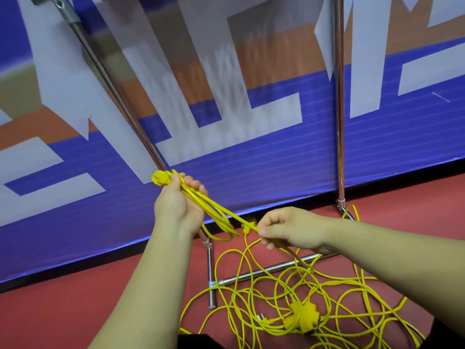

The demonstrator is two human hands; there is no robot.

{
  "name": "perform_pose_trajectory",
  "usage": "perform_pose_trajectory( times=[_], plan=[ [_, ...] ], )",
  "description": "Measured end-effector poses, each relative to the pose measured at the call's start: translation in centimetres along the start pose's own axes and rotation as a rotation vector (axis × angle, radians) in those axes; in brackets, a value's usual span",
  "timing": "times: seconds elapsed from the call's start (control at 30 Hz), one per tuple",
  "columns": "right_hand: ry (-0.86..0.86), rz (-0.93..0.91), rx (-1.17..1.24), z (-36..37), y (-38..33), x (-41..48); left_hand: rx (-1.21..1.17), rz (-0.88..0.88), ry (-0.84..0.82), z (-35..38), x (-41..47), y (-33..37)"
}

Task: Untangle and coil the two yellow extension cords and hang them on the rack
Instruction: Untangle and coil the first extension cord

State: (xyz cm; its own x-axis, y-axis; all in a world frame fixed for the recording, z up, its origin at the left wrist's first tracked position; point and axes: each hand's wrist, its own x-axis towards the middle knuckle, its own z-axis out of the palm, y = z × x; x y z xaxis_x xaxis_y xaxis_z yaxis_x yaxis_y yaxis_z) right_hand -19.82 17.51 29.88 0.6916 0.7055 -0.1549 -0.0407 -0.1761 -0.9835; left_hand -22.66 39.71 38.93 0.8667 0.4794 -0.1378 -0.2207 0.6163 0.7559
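Note:
My left hand (180,200) grips a bundle of yellow cord loops (214,210), with a yellow plug end (161,178) sticking out above the fist. My right hand (289,229) pinches a strand of the same cord that runs taut down from the bundle. Below, a tangle of yellow extension cord (289,295) lies on the red floor, with a yellow socket block (305,318) and a pronged plug (263,318) in it. The chrome rack (339,109) stands behind, its base bars (264,272) under the tangle.
A large blue, white and orange banner (226,159) stands right behind the rack. Red floor (75,311) spreads to the left. The rack's slanted left pole (108,79) rises toward the upper left. Loops of cord reach the right foot of the rack (348,212).

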Motion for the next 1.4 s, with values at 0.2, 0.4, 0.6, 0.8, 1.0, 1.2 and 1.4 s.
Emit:
perform_pose_trajectory(
  times=[0.2, 0.4, 0.6, 0.8, 1.0, 1.2, 1.4],
  plan=[
    [-0.032, 0.019, -0.136, -1.1, 0.8, -0.7, -0.045, 0.006, 0.071, -2.2, 1.4, 2.0],
    [0.223, -0.021, -0.12, -3.2, -0.9, -1.0, 0.453, -0.021, -0.061, -2.6, 0.3, 0.3],
    [0.355, -0.097, -0.038, -3.7, -2.7, -1.0, 0.897, -0.048, -0.256, -0.1, -3.2, -3.4],
    [0.444, -0.164, -0.076, -3.9, -3.9, -1.2, 0.952, -0.131, -0.306, 1.3, -4.5, -5.1],
    [0.525, -0.179, -0.138, -4.2, -4.2, -1.2, 0.938, -0.176, -0.374, 1.7, -4.8, -5.5],
    [0.529, -0.19, -0.144, -4.1, -4.8, -1.5, 1.012, -0.226, -0.394, 2.5, -5.5, -5.4],
    [0.334, -0.195, 0.095, -4.8, -5.9, -2.9, 0.718, -0.157, -0.288, 3.5, -5.1, -3.6]
  ],
)
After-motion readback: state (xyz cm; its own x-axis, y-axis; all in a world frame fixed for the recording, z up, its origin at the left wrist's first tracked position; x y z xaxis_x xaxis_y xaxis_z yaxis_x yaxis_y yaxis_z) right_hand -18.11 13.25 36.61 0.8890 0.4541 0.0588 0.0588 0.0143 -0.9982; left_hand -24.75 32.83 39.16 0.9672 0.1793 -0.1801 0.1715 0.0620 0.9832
